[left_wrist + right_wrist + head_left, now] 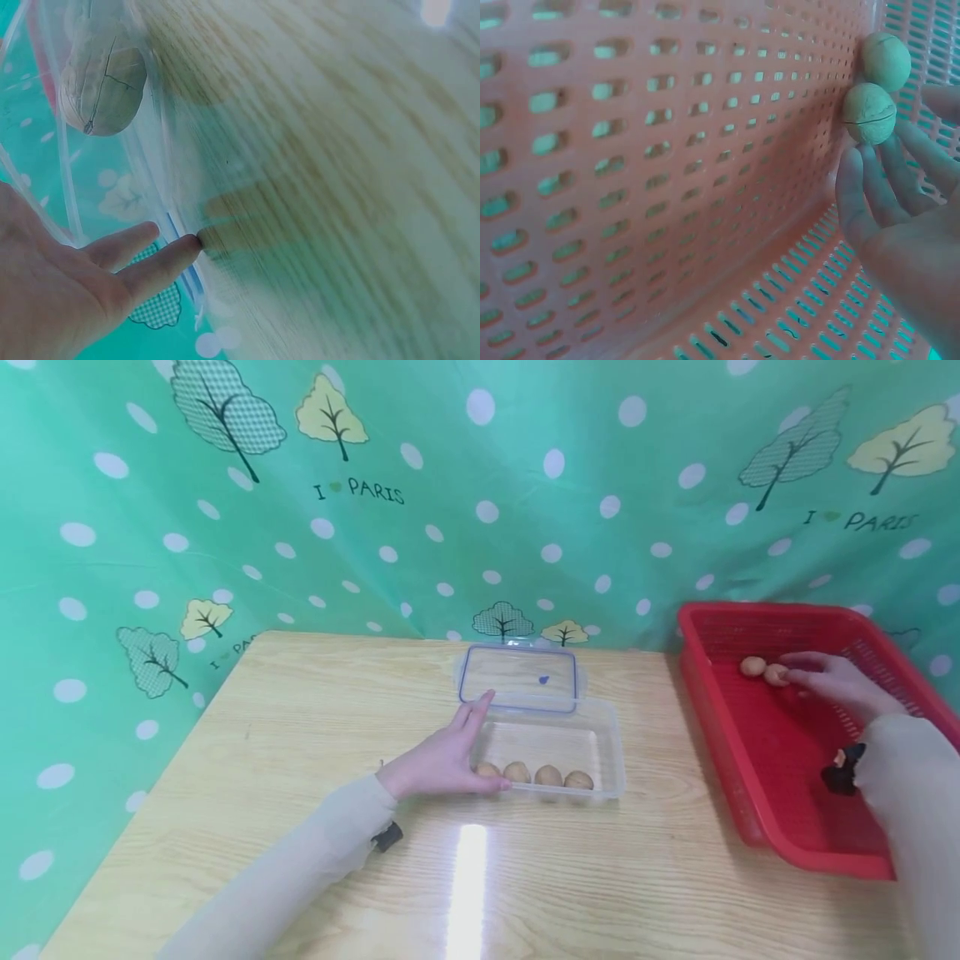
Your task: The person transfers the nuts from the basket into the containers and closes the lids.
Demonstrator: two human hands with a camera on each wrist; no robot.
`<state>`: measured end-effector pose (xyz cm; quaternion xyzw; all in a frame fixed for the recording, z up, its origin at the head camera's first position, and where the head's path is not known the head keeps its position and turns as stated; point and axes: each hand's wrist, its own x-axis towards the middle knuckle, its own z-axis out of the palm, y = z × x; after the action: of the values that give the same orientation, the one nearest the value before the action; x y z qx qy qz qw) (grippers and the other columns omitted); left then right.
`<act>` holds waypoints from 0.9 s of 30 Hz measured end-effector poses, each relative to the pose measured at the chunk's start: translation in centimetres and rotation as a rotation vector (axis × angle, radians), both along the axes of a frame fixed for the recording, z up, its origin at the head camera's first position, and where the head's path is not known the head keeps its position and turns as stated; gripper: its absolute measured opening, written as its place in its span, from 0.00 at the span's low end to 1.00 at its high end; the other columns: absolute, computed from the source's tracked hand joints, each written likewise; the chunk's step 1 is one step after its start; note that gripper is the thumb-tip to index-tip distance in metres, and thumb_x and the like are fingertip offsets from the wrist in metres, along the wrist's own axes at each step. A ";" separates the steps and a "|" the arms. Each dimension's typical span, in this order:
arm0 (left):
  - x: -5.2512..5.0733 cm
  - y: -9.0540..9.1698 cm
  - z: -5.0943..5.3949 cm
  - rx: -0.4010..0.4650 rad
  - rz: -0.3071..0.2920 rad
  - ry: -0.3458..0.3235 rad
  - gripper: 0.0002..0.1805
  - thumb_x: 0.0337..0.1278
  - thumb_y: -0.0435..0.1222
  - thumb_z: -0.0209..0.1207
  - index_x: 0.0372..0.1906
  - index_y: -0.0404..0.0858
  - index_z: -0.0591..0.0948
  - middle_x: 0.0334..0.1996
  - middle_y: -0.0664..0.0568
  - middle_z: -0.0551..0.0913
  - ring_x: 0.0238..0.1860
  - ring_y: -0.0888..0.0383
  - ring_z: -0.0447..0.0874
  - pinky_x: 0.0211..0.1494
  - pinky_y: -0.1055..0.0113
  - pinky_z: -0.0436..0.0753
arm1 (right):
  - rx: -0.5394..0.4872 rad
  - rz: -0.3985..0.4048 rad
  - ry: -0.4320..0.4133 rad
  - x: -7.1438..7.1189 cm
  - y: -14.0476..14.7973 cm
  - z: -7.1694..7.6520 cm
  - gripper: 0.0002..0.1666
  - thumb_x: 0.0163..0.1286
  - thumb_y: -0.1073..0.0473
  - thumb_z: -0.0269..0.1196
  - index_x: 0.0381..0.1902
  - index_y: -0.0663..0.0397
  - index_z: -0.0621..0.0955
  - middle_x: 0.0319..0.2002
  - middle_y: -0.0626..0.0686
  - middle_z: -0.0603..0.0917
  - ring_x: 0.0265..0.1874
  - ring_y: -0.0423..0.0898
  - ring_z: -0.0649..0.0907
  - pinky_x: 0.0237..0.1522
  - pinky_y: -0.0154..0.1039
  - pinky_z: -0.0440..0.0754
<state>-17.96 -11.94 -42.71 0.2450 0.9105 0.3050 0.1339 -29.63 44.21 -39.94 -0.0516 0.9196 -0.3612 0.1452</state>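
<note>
A clear plastic container (611,747) holds several walnuts in a row along its near side, one of them a walnut (548,776) near the middle. The left hand (442,758) rests on the container's left end, fingers extended and thumb at the near edge; the left wrist view shows this hand (82,289) beside the clear wall, with a walnut (105,82) behind the plastic. Inside the red basket (720,718), the right hand (843,683) reaches to two walnuts (753,667). In the right wrist view, the fingertips of the right hand (900,217) are at the nearer walnut (870,114), not closed round it.
A clear lid (517,677) with a blue seal lies behind the container. The wooden table (300,710) reaches back to a green patterned cloth (420,543). The basket's high perforated wall (660,112) fills much of the right wrist view.
</note>
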 end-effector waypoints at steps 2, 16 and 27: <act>0.0 0.0 -0.1 0.000 0.001 0.002 0.70 0.41 0.66 0.65 0.76 0.48 0.30 0.72 0.40 0.50 0.54 0.47 0.76 0.56 0.59 0.78 | 0.026 -0.001 -0.002 -0.1 -0.1 0.0 0.37 0.73 0.52 0.57 0.66 0.76 0.61 0.36 0.28 0.73 0.33 0.32 0.79 0.35 0.33 0.82; 0.0 0.0 -0.1 -0.009 0.001 0.024 0.70 0.42 0.65 0.66 0.77 0.46 0.31 0.71 0.42 0.52 0.51 0.50 0.78 0.57 0.61 0.77 | 0.062 -0.007 -0.038 -0.4 -0.7 -0.6 0.39 0.69 0.49 0.62 0.65 0.74 0.65 0.46 0.57 0.81 0.39 0.42 0.80 0.36 0.39 0.82; 0.1 0.0 -0.1 0.002 -0.001 0.014 0.70 0.41 0.66 0.65 0.76 0.50 0.29 0.70 0.41 0.53 0.52 0.50 0.77 0.57 0.60 0.77 | 0.138 0.045 -0.007 -0.3 -1.0 -0.8 0.37 0.66 0.53 0.65 0.61 0.74 0.65 0.49 0.69 0.75 0.42 0.55 0.78 0.36 0.40 0.81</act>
<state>-17.88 -11.96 -42.84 0.2477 0.9110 0.3041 0.1273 -29.98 43.22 -40.73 -0.0608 0.9404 -0.2939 0.1596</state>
